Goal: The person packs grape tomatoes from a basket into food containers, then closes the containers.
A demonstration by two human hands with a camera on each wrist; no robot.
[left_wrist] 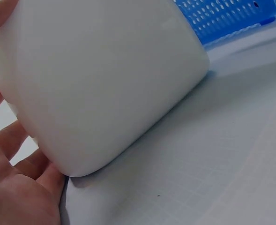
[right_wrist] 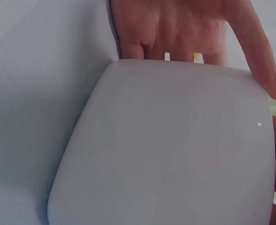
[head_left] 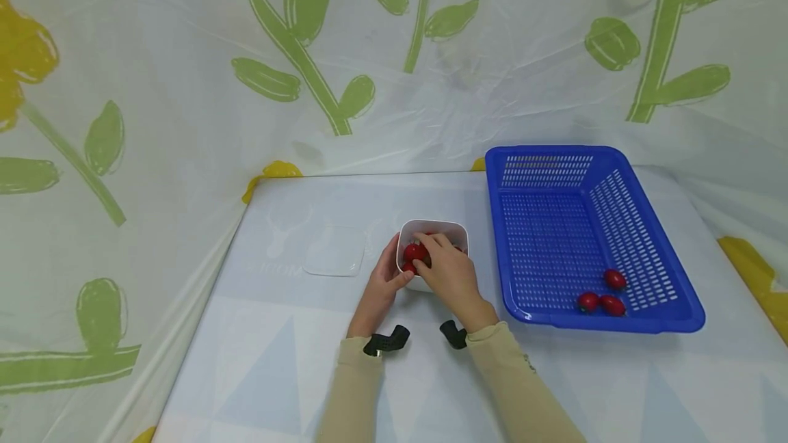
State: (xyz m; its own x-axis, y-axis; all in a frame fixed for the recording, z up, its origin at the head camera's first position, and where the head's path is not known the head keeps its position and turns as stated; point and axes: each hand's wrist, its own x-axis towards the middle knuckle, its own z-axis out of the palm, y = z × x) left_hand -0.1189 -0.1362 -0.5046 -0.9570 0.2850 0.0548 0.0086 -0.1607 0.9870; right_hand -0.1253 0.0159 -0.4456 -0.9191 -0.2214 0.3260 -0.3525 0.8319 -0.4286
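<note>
A white square container (head_left: 434, 223) stands on the table with several red cherry tomatoes (head_left: 410, 267) inside. My left hand (head_left: 380, 286) holds it from the left, the fingers along its side and the thumb at the near corner. In the left wrist view the container's smooth wall (left_wrist: 105, 84) fills much of the picture. From above, my right hand (head_left: 452, 275) reaches into the container, thumb and fingers around a cherry tomato (head_left: 414, 252). The right wrist view shows mostly the container's wall (right_wrist: 166, 140), so those fingertips are hidden there.
A blue perforated basket (head_left: 501, 251) stands right of the container, with three cherry tomatoes (head_left: 612, 305) in its near right corner. Left of the container lies a flat clear lid (head_left: 335, 251). A white curtain (head_left: 185, 74) with printed flowers hangs behind the table.
</note>
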